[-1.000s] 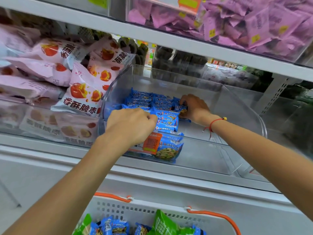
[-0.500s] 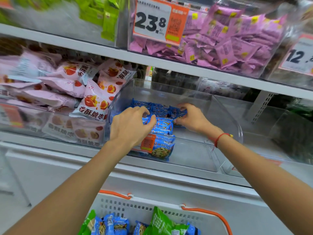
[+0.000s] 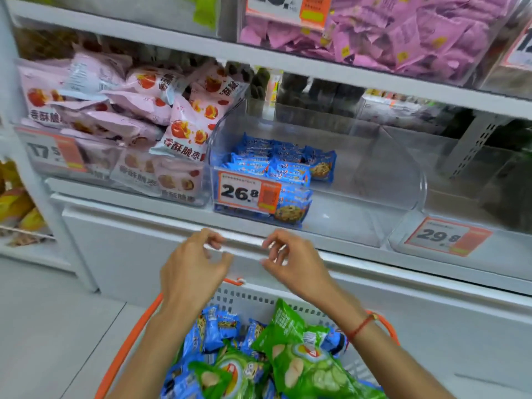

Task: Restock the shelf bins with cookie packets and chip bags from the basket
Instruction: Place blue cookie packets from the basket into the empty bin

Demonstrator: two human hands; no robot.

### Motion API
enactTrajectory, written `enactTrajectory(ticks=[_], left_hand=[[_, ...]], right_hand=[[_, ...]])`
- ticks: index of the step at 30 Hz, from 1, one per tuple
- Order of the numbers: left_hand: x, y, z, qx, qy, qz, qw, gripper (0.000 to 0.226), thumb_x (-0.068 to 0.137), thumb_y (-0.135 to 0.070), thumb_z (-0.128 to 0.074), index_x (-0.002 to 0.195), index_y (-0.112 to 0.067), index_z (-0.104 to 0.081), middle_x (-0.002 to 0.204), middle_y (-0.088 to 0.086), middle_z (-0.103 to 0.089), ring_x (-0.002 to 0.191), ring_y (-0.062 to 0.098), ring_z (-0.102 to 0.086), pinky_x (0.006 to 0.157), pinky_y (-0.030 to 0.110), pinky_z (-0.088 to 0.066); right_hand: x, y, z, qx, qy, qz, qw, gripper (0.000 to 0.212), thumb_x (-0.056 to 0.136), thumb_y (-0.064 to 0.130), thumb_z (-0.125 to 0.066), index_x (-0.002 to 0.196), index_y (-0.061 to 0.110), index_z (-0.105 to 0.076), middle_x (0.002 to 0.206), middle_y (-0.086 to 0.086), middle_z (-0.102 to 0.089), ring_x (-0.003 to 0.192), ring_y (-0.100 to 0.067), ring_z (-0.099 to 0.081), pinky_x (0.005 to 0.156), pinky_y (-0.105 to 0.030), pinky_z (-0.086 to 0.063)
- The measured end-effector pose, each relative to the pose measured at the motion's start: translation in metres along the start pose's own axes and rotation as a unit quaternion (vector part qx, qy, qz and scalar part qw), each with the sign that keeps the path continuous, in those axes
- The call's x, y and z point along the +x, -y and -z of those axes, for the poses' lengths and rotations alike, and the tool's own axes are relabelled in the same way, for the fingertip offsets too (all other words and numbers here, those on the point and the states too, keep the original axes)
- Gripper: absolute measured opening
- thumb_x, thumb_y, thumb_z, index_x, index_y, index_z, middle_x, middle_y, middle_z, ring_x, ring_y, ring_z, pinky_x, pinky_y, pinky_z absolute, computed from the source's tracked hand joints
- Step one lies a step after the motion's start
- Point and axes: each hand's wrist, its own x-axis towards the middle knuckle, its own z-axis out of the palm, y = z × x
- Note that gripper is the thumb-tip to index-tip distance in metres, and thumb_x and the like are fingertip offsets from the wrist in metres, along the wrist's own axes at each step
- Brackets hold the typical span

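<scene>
A clear shelf bin (image 3: 403, 174) holds several blue cookie packets (image 3: 282, 165) stacked in its left half behind a 26.8 price tag (image 3: 244, 192). Below, a white basket (image 3: 244, 298) with orange handles carries more blue cookie packets (image 3: 214, 326) and green chip bags (image 3: 305, 361). My left hand (image 3: 193, 269) and my right hand (image 3: 293, 260) hover side by side above the basket, in front of the shelf edge. Both hold nothing, with their fingers loosely curled.
Left of the cookie bin, a bin (image 3: 57, 156) is piled with pink snack bags (image 3: 121, 110). To the right stands a bin with a 29.8 tag (image 3: 449, 236). The shelf above carries pink packets (image 3: 403, 33). A white cabinet front (image 3: 129, 254) lies under the shelf.
Both hands have come out of the cookie bin and dropped to above the basket, leaving the blue packets stacked inside. The view has tilted down, showing more of the basket.
</scene>
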Motion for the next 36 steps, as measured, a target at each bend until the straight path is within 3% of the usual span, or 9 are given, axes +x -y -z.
enactTrajectory(ticks=[5,8,15,20,24,27,29,32,36], left_hand=[[-0.028,0.09,-0.038,0.102,0.245,0.086,0.96,0.038,0.086,-0.022,-0.06,0.125,-0.022,-0.055,0.126,-0.005,-0.06,0.109,0.02,-0.059,0.091,0.031,-0.047],[-0.044,0.118,-0.052,0.184,0.311,0.047,0.931,0.044,0.088,-0.02,-0.057,0.131,-0.022,-0.053,0.137,-0.001,-0.051,0.121,0.022,-0.05,0.098,0.03,-0.041],[-0.046,0.137,-0.07,0.178,0.245,0.029,0.953,0.069,0.082,-0.01,-0.064,0.144,-0.022,-0.035,0.149,0.006,-0.025,0.138,0.025,-0.03,0.106,0.036,-0.038],[-0.044,0.142,-0.074,0.119,0.222,0.114,0.961,0.066,0.086,-0.026,-0.063,0.145,-0.028,-0.033,0.139,0.002,-0.052,0.118,0.026,-0.056,0.093,0.037,-0.047],[-0.031,0.137,-0.071,-0.025,0.242,0.156,0.957,0.064,0.081,-0.004,-0.068,0.137,-0.022,-0.044,0.129,0.007,-0.059,0.11,0.022,-0.058,0.091,0.037,-0.05],[-0.012,0.116,-0.055,-0.181,0.305,0.223,0.908,0.067,0.074,0.013,-0.07,0.129,-0.016,-0.046,0.118,0.012,-0.056,0.106,0.023,-0.057,0.073,0.028,-0.055],[-0.001,0.101,-0.04,-0.24,0.341,0.23,0.879,0.06,0.069,0.008,-0.078,0.118,-0.014,-0.052,0.116,0.011,-0.06,0.107,0.024,-0.06,0.066,0.018,-0.053],[0.009,0.077,-0.026,-0.281,0.372,0.183,0.866,0.06,0.056,-0.013,-0.089,0.11,-0.012,-0.062,0.109,0.007,-0.07,0.102,0.017,-0.067,0.078,0.019,-0.054],[0.008,0.041,-0.011,-0.292,0.341,0.128,0.884,0.034,0.084,-0.016,-0.071,0.117,-0.019,-0.065,0.109,0.002,-0.071,0.099,0.01,-0.067,0.075,0.014,-0.052]], right_hand=[[-0.026,-0.037,-0.073,-0.046,0.209,-0.079,0.974,0.02,0.081,0.016,-0.064,0.097,0.028,-0.064,0.076,0.013,-0.061,0.08,-0.01,-0.061,0.073,-0.026,-0.048],[-0.037,-0.056,-0.111,-0.094,0.298,-0.091,0.946,0.03,0.085,0.019,-0.061,0.115,0.02,-0.062,0.107,-0.001,-0.068,0.103,-0.02,-0.062,0.085,-0.029,-0.049],[-0.042,-0.067,-0.172,-0.126,0.312,-0.039,0.941,0.074,0.088,0.02,-0.061,0.15,0.013,-0.021,0.153,-0.007,-0.028,0.132,-0.031,-0.039,0.105,-0.042,-0.037],[-0.025,-0.056,-0.199,0.013,0.333,-0.154,0.93,0.046,0.075,0.016,-0.06,0.12,0.009,-0.054,0.118,-0.014,-0.059,0.111,-0.032,-0.055,0.095,-0.042,-0.046],[-0.014,-0.049,-0.181,0.035,0.372,-0.195,0.907,0.044,0.084,0.009,-0.056,0.127,0.004,-0.048,0.124,-0.018,-0.056,0.112,-0.033,-0.055,0.091,-0.039,-0.048],[-0.014,-0.045,-0.144,0.066,0.38,-0.201,0.9,0.057,0.092,0.018,-0.06,0.141,0.008,-0.033,0.14,-0.01,-0.045,0.123,-0.026,-0.049,0.095,-0.026,-0.041],[-0.017,-0.04,-0.117,0.146,0.358,-0.216,0.896,0.068,0.089,0.025,-0.065,0.144,0.015,-0.027,0.143,0.0,-0.042,0.122,-0.018,-0.052,0.096,-0.024,-0.042],[-0.018,-0.031,-0.083,0.311,0.257,-0.257,0.878,0.047,0.087,0.019,-0.067,0.129,0.016,-0.046,0.123,-0.004,-0.062,0.097,-0.011,-0.063,0.082,-0.024,-0.051],[-0.019,-0.019,-0.041,0.357,0.182,-0.243,0.883,0.017,0.085,0.014,-0.069,0.099,0.019,-0.061,0.091,0.0,-0.072,0.08,-0.007,-0.067,0.068,-0.019,-0.052]])
